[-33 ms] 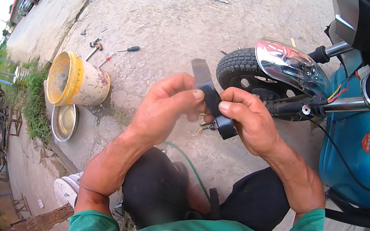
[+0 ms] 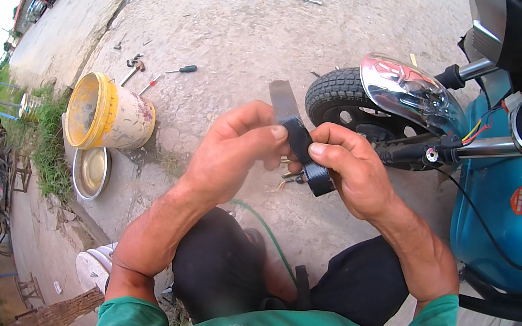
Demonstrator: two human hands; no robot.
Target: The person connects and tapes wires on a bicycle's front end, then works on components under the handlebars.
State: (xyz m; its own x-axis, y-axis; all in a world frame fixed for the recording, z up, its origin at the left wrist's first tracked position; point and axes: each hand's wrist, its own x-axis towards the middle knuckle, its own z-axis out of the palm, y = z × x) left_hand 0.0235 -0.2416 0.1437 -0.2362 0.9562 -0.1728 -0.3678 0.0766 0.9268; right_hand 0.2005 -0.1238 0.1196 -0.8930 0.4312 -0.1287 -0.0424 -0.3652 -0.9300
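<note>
Between my hands is a flat black strip (image 2: 294,135) with a greyer free end pointing up and away and a folded, shiny lower end. My left hand (image 2: 237,142) pinches its middle between thumb and fingers. Close beside it, my right hand (image 2: 349,163) grips the strip nearer the folded end, thumb on top. The exact kind of strip cannot be made out. Just right of my hands stand the front tyre (image 2: 336,96) and chrome mudguard (image 2: 402,90) of a blue vehicle (image 2: 492,213).
A paint-stained bucket (image 2: 128,118) lies tipped at left beside a metal basin (image 2: 90,173). Beyond it are a hammer (image 2: 130,73) and screwdriver (image 2: 186,69). A wrench (image 2: 310,0) lies farther off. A green hose (image 2: 269,239) runs between my legs. Loose wires (image 2: 474,132) hang from the vehicle.
My left hand and the strip's grey end have shifted very slightly upward. Both hands keep their hold.
</note>
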